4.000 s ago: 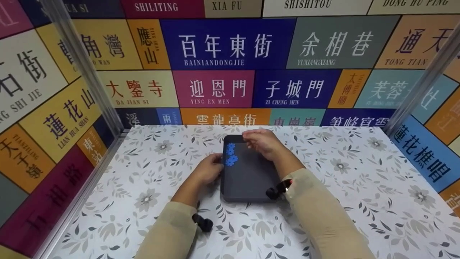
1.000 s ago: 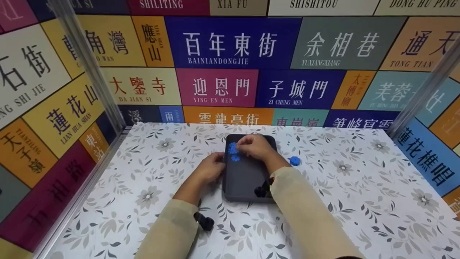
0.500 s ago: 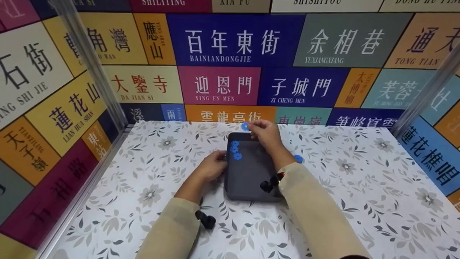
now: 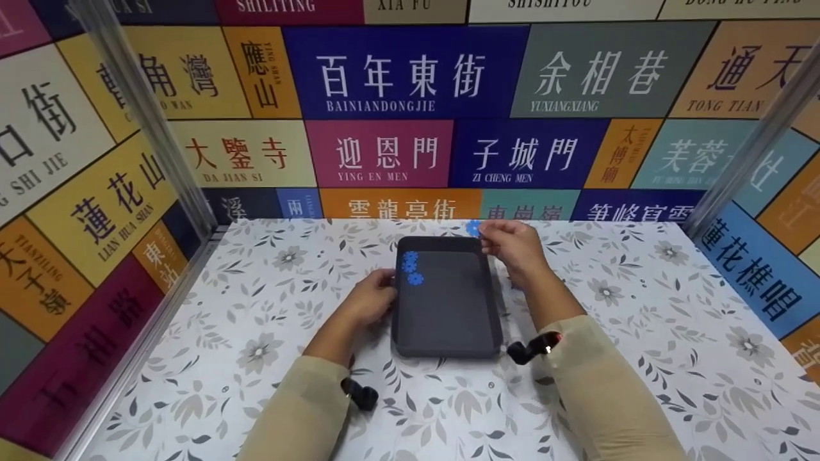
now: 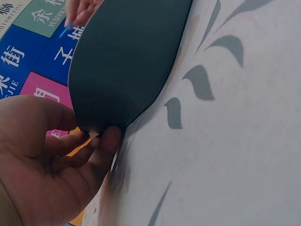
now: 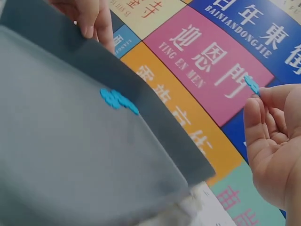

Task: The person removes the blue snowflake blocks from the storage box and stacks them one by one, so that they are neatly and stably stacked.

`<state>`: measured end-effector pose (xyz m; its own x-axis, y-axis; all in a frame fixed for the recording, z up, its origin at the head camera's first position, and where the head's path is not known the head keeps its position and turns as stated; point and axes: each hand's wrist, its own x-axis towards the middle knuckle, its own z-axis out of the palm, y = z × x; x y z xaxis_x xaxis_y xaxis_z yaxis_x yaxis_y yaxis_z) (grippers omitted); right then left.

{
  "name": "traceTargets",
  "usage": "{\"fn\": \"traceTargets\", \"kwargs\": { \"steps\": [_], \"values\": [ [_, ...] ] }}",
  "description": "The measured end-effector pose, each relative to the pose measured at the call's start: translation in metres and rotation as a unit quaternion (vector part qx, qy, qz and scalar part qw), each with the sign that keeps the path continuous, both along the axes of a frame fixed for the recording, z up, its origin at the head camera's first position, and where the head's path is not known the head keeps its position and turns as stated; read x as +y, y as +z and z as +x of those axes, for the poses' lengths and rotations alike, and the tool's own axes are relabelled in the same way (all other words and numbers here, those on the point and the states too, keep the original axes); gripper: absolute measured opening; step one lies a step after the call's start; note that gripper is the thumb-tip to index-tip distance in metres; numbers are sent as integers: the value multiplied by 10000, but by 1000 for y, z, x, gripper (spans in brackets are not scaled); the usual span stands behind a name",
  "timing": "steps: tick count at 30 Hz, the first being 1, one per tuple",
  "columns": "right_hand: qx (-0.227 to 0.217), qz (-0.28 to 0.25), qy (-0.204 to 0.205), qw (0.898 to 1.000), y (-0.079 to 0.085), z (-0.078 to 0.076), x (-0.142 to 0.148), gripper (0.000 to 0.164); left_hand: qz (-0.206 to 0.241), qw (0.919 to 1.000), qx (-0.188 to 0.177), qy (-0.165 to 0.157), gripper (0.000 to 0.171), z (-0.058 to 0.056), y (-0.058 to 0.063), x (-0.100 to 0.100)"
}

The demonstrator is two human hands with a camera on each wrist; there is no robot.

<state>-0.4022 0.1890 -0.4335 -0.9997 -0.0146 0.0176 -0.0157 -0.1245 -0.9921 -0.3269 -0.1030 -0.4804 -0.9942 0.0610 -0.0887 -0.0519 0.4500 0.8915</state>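
A dark grey tray [image 4: 448,307] lies on the table. Several blue flower-shaped discs [image 4: 415,279] are grouped inside it, by the far left corner; the right wrist view shows these discs [image 6: 113,98] near the wall. My left hand [image 4: 373,298] holds the tray's left wall; in the left wrist view the thumb and fingers of that hand [image 5: 56,155] meet at its edge. Just beyond the far right corner, my right hand [image 4: 516,246] pinches one blue flower-shaped disc [image 4: 473,228] between thumb and finger. That pinched disc [image 6: 251,84] also shows in the right wrist view.
A white tablecloth [image 4: 256,397] with grey leaves and flowers covers the table. Coloured sign panels [image 4: 378,153] stand along the back and sides. Clear upright posts [image 4: 154,121] mark the corners.
My right hand has lifted a disc from the tray and carried it past the far rim to the right. A disc on the cloth right of the tray is now hidden. My left hand stays put.
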Motion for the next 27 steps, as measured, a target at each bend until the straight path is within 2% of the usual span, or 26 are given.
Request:
{"fn": "traceTargets", "kwargs": {
  "steps": [6,11,14,18,21,27],
  "values": [
    [52,192,-48,9998,-7,16,27,7,-52,10000,18,-38,53,-2,-2,-2],
    [75,483,-218,9986,-14,25,55,10,-152,9998,90,-82,53,-2,0,-1],
    [-27,577,-344,9977,-22,27,73,12,-210,9997,122,-92,54,-1,0,-1],
    [-419,725,-391,9957,-33,27,91,15,-239,9996,145,-68,53,-1,0,-2],
    [-674,838,-281,9938,-40,25,99,19,-234,9997,108,-41,53,0,0,-1],
    [-856,975,-78,9915,-52,21,107,28,-166,9998,-109,66,55,-1,-1,1]
  ]
}}
